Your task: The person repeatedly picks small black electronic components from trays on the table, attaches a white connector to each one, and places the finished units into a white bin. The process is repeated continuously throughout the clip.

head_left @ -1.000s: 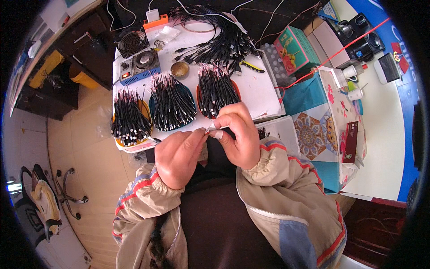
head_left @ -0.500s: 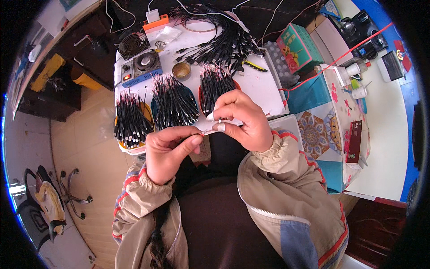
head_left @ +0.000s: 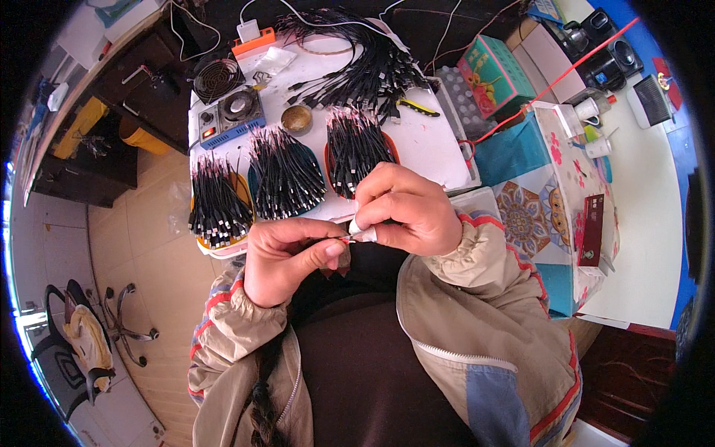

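Observation:
My left hand (head_left: 290, 257) pinches a thin wire end (head_left: 345, 238) between thumb and forefinger, in front of my body just off the table's near edge. My right hand (head_left: 410, 216), with white coverings on its thumb and forefinger tips, is closed on the same piece, its fingertips almost meeting my left ones. Most of the piece is hidden by the fingers. Beyond my hands stand three bundles of short black cables with pinkish bare wire ends and metal plugs: a left one (head_left: 218, 201), a middle one (head_left: 287, 171) and a right one (head_left: 357, 153).
On the white table (head_left: 439, 153) are a blue soldering device with dial (head_left: 231, 118), a small round bowl (head_left: 296, 119), a fan (head_left: 217, 80), yellow-black pliers (head_left: 419, 109) and a black cable heap (head_left: 365, 67). A green-pink box (head_left: 495, 78) stands right; an orange power strip (head_left: 254, 42) lies behind.
My right hand has come down and toward the left one, and its thumb and forefinger have closed at the wire end. The left hand keeps its pinch, nearly still.

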The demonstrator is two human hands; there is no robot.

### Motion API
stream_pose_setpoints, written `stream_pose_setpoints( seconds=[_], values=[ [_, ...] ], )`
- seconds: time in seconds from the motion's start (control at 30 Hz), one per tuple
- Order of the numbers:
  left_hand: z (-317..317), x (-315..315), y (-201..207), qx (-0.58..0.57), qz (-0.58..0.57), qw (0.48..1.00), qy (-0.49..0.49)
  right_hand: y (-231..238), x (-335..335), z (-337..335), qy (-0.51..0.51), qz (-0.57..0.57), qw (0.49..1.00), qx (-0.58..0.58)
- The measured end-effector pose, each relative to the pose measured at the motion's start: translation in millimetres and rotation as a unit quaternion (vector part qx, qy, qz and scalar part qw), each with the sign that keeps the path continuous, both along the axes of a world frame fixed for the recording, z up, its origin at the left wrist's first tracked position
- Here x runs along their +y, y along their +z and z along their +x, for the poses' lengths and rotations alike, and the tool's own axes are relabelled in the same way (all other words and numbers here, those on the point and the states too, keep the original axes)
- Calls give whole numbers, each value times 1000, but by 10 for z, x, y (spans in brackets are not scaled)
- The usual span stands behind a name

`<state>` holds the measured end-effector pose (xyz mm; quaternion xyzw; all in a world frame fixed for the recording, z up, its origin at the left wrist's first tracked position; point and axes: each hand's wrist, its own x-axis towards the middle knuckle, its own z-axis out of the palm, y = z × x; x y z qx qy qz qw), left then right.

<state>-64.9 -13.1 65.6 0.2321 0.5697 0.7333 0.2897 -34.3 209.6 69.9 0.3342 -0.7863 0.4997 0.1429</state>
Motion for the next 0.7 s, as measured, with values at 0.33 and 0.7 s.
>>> stream_pose_setpoints(
  seconds=[0.33,0.7],
  values=[
    [76,34,27,500,-166,841,122,-130,-58,66,103,-216,845,-478],
    [-388,-32,287,507,-213,820,159,-465,169,84,-16,-144,946,-291]
  ],
)
